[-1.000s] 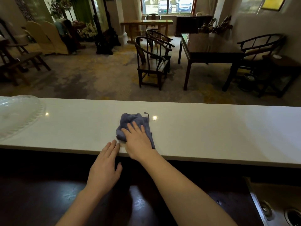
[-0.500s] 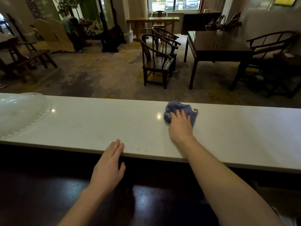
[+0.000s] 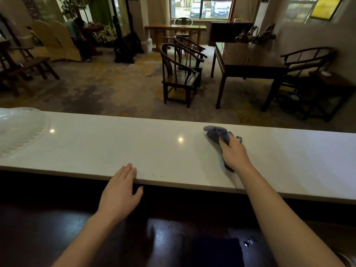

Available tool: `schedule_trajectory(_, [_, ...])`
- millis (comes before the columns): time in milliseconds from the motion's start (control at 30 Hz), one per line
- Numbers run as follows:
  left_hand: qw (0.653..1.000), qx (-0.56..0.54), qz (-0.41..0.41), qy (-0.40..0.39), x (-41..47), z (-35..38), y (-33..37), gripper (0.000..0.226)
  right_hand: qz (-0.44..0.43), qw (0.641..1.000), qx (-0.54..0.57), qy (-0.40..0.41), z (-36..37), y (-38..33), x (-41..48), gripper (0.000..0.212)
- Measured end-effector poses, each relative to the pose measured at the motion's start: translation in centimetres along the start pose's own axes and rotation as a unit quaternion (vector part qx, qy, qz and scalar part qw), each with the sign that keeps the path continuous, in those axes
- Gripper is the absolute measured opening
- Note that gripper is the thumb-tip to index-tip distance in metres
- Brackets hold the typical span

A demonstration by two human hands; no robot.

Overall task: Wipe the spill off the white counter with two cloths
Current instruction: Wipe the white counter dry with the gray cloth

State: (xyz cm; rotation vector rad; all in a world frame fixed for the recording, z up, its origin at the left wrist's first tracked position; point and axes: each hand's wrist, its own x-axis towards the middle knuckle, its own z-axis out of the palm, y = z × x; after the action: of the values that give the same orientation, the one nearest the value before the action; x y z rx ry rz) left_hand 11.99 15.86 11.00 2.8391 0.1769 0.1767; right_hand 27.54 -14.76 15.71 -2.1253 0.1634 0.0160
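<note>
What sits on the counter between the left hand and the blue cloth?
Head view: only bare white counter between left hand and blue cloth.

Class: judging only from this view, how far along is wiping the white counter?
Done: most of the white counter looks clean and glossy. In hand: the right hand presses a blue cloth near the far edge. Left: faint specks near the front edge beside the left hand, which rests empty there. No second cloth is clearly visible.
</note>
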Motion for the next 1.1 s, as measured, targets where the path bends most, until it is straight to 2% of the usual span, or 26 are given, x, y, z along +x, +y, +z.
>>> schedule_trajectory(67, [1.000,-0.002,-0.013,0.003,0.5,-0.6,0.9,0.062,0.015,0.999,0.030,-0.037,-0.6,-1.1,-1.2,0.036])
schedule_trajectory(133, [0.999,-0.025,-0.010,0.018,0.9,-1.1,2.3,0.062,0.022,0.994,0.089,-0.064,-1.1,-2.1,-2.4,0.037])
schedule_trajectory(200, [0.995,-0.095,0.000,0.035,1.3,-1.6,3.9,0.065,0.029,0.985,0.146,-0.090,-1.6,-2.8,-3.8,0.033])
schedule_trajectory(267, [0.976,-0.212,-0.012,0.037,1.6,-2.1,5.6,0.073,0.030,0.965,0.227,-0.130,-1.9,-3.1,-4.9,0.026])
schedule_trajectory(333, [0.942,-0.333,-0.039,0.003,2.1,-2.6,7.2,0.089,0.046,0.933,0.309,-0.182,-2.2,-3.7,-6.3,0.024])
schedule_trajectory(400, [0.893,-0.445,-0.042,-0.055,2.6,-3.3,8.5,0.105,0.063,0.900,0.369,-0.223,-2.6,-4.3,-7.7,0.027])
schedule_trajectory(467, [0.837,-0.535,-0.016,-0.114,2.9,-4.0,9.3,0.107,0.062,0.876,0.404,-0.257,-2.8,-4.7,-8.8,0.033])
schedule_trajectory(567, [0.753,-0.638,0.043,-0.155,2.6,-4.8,10.0,0.078,0.051,0.844,0.443,-0.299,-3.2,-5.2,-10.4,0.039])
schedule_trajectory(633, [0.721,-0.674,0.057,-0.151,2.0,-5.4,10.4,0.059,0.051,0.829,0.465,-0.307,-3.4,-5.4,-11.4,0.041])
schedule_trajectory(767, [0.674,-0.715,0.034,-0.182,0.6,-6.6,10.4,0.038,0.038,0.840,0.463,-0.282,-3.7,-5.6,-13.0,0.041])
schedule_trajectory(900, [0.639,-0.733,0.014,-0.233,-1.2,-6.6,9.8,0.039,0.028,0.843,0.465,-0.270,-3.4,-4.9,-14.6,0.036])
schedule_trajectory(1000, [0.647,-0.733,-0.015,-0.208,-2.8,-5.4,9.2,0.036,0.031,0.862,0.435,-0.260,-2.3,-3.4,-15.8,0.033])
schedule_trajectory(1100, [0.660,-0.733,-0.050,-0.157,-4.5,-3.0,8.4,0.030,0.013,0.906,0.366,-0.213,-0.7,-0.9,-17.0,0.025])
